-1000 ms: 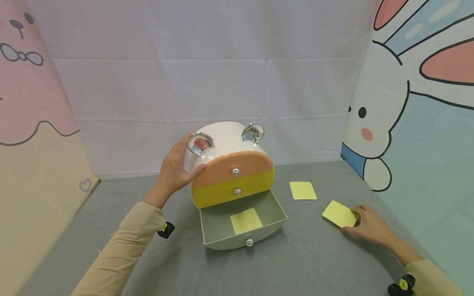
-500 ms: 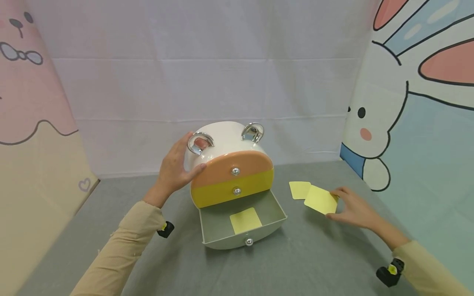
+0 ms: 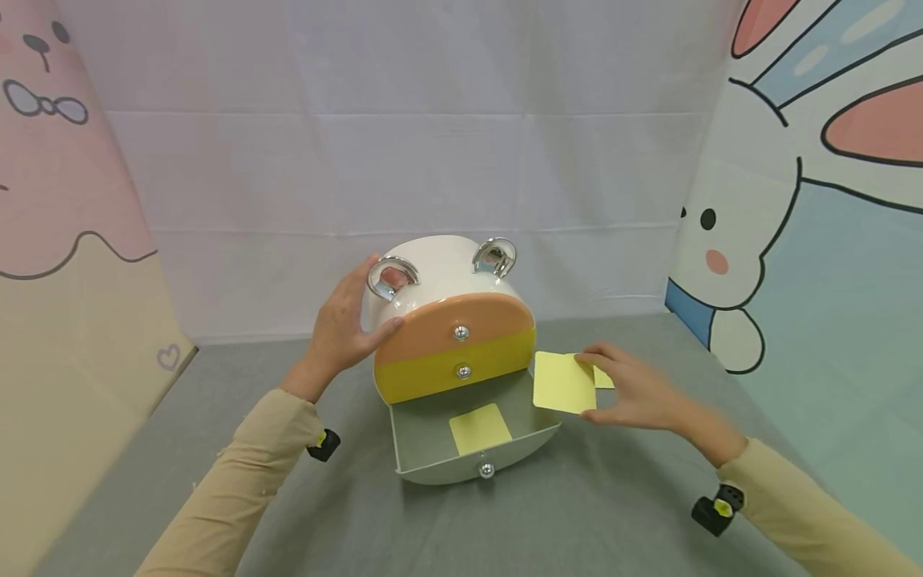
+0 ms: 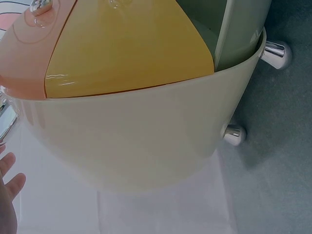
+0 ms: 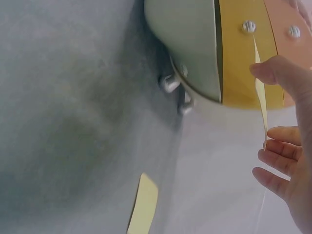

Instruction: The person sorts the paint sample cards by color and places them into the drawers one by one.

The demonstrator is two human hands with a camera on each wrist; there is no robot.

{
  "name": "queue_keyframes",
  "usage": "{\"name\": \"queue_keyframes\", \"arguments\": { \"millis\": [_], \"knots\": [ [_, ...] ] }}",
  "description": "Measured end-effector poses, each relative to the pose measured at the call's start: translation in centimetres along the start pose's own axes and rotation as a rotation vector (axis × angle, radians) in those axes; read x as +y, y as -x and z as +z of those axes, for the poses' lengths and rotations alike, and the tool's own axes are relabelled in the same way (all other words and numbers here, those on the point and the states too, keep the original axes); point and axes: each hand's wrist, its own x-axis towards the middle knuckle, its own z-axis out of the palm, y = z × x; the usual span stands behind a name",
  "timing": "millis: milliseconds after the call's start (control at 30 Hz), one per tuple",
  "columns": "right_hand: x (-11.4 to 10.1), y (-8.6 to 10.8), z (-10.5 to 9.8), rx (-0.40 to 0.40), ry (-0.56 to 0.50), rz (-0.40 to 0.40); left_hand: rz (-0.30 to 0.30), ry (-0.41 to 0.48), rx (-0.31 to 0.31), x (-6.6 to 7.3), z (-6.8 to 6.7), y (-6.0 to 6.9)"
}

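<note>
A small white chest of drawers with silver ear-shaped handles stands mid-table. Its orange drawer and yellow drawer are closed; the grey-green bottom drawer is pulled out. One yellow square card lies inside it. My left hand rests against the chest's upper left side, thumb at the front edge and fingers extended up beside the ear. Between thumb and fingertips, my right hand pinches another yellow card by its right side, above the open drawer's right edge. Seen edge-on in the right wrist view, the held card looks thin.
A third yellow card lies on the grey tablecloth right of the chest, partly hidden behind the right hand and its card. White cloth hangs behind; printed cartoon panels flank the table.
My right hand has carried the pinched card leftward from the table's right side to the drawer's right edge, passing in front of the card on the table. The left hand and chest stay put.
</note>
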Motion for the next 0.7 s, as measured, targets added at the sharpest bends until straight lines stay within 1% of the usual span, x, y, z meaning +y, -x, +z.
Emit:
{"name": "queue_keyframes", "arguments": {
  "millis": [133, 367, 433, 500, 700],
  "knots": [
    [-1.2, -1.0, 0.3, -0.025, 0.001, -0.043, 0.000, -0.003, -0.003, -0.1, 0.0, 0.0],
    [-2.9, -2.4, 1.3, -0.096, -0.015, -0.059, 0.002, -0.006, 0.001, 0.0, -0.1, 0.0],
    [-3.2, -2.8, 1.6, -0.113, -0.028, -0.086, 0.002, -0.004, 0.001, 0.0, -0.1, 0.0],
    [-3.4, -3.1, 1.8, -0.121, -0.035, -0.118, 0.004, -0.003, 0.001, 0.0, -0.1, 0.0],
    [-3.9, -3.7, 2.3, -0.129, -0.038, -0.165, 0.002, 0.000, -0.001, 0.1, -0.1, 0.0]
  ]
}}
